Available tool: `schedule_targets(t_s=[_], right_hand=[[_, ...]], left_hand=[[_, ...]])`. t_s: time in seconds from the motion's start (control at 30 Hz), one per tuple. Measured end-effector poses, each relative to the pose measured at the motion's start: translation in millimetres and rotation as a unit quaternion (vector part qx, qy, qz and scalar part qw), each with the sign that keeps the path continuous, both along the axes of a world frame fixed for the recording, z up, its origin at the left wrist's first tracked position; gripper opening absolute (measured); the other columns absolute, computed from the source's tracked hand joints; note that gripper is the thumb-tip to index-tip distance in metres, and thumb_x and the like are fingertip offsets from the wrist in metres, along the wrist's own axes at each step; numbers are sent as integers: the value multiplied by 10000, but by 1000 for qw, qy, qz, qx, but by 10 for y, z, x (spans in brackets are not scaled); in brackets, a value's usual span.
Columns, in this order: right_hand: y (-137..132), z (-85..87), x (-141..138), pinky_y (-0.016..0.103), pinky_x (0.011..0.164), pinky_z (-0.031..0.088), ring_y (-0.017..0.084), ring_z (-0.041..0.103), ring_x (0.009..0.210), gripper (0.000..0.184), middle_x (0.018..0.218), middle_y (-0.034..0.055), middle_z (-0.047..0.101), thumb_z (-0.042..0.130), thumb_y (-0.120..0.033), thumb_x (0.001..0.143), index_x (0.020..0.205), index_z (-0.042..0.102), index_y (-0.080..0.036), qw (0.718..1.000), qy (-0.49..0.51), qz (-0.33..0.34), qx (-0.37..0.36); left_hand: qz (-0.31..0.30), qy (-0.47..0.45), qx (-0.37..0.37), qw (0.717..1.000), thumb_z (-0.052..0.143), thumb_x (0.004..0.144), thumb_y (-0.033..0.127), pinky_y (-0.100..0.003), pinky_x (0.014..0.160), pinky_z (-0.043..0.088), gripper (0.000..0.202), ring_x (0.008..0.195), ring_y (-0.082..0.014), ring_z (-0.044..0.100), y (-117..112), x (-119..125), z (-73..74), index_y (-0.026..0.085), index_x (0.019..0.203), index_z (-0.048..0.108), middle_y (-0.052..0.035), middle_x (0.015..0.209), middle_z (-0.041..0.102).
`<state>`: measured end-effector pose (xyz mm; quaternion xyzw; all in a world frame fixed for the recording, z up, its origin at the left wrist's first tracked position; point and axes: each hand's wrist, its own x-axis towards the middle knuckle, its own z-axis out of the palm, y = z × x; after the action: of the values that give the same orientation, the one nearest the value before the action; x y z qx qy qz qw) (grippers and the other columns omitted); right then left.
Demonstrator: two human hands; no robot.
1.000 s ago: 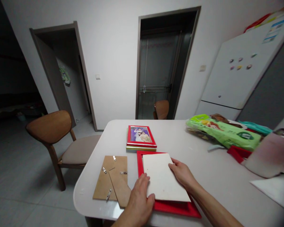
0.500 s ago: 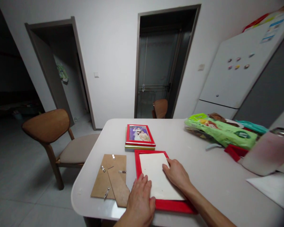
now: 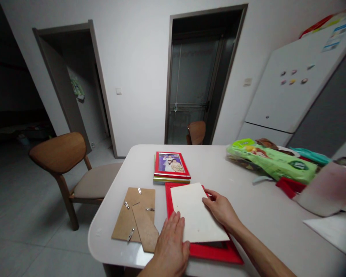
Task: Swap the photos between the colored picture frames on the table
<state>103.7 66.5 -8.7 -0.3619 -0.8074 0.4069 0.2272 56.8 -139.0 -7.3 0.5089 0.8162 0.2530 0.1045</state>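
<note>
- Holding the white card (image 3: 198,217) with my right hand (image 3: 221,211): the thumb rests on its face, the fingers lie at its right edge, and I judge this a light pinch. How far the fingers reach beneath the card is hidden.
- My left hand (image 3: 173,244) is unclenched, its fingers extended over the card's left edge, apparently to steady that side while the right controls the angle.
- Landmark: the red picture frame (image 3: 210,252), flat on the white table (image 3: 245,188). The card lies over its opening, slightly askew; a dark gap along the card's near edge indicates it is not fully seated.
- Left of the frame I find a brown fiberboard back panel (image 3: 122,217), metal clips (image 3: 131,234) and hinged-looking support leg (image 3: 145,231) uppermost; presumably set there to leave the frame's opening accessible and within my reach.
- Just beyond the frame stands a framed portrait photo (image 3: 171,163), picture side up, stacked on a gold-edged frame (image 3: 170,180); stacking likely saves working room.
- Well right of the frame, a green plastic pack (image 3: 276,158) and a pinkish container (image 3: 325,188) sit apart from my hands, seemingly out of the way.
</note>
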Motion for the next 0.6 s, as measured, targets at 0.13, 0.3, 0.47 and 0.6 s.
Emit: schedule_targets(t_s=[0.13, 0.3, 0.47, 0.6], right_hand=[[-92, 53, -18, 218, 464, 403, 123, 551, 486, 580, 682, 28, 655, 451, -185, 634, 1204, 388, -94, 990, 64, 21, -127], [-133, 58, -19, 233, 524, 430, 147, 585, 580, 534, 788, 59, 664, 442, -190, 641, 1165, 442, -88, 991, 56, 19, -122], [-134, -6, -19, 260, 730, 392, 196, 561, 838, 402, 961, 100, 611, 426, -225, 672, 1039, 549, -116, 988, -82, 6, 127], [-159, -90, -3, 277, 750, 357, 202, 523, 824, 373, 879, 128, 577, 402, -265, 727, 1016, 552, -83, 955, -148, 14, 255]], left_hand=[[1, 9, 12, 1000, 403, 701, 143, -421, 1008, 221, 564, 1227, -234, 202, 1, -5, -40, 55, 1247, 297, -131, 1334, 228], [4, 3, 17, 1000, 413, 701, 146, -433, 999, 229, 549, 1222, -235, 215, 12, -13, -48, 78, 1238, 320, -123, 1328, 241], [3, 22, 14, 1000, 404, 713, 157, -443, 996, 229, 509, 1220, -240, 227, 13, 4, -52, 96, 1217, 364, -111, 1320, 284], [10, 38, 12, 999, 396, 724, 157, -436, 1002, 214, 472, 1221, -239, 227, 10, 7, -91, 103, 1192, 405, -100, 1303, 333]])
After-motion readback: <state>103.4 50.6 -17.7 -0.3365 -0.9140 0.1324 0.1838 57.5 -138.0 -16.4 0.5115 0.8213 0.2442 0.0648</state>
